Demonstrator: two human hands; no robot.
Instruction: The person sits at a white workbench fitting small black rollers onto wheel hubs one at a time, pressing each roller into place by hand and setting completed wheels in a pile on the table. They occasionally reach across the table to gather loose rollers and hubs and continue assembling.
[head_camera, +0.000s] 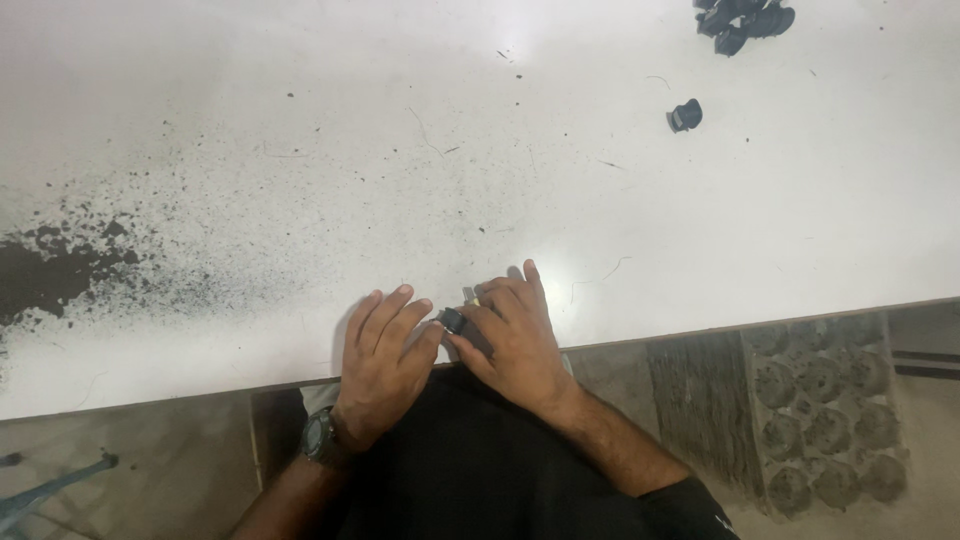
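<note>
Both my hands rest at the near edge of a white table (300, 150). My left hand (385, 355), with a dark watch on its wrist, has its fingers curled and its thumb against a small black part (452, 320). My right hand (512, 335) covers the same part from the right, fingers pressed over it; a bit of yellow shows at the fingertips. Most of the part is hidden between the two hands.
Black powder (50, 270) is spread over the table's left side. A single black part (685, 115) lies at the upper right, with a pile of similar black parts (745, 20) at the top edge. A patterned floor (820, 410) lies below the table edge.
</note>
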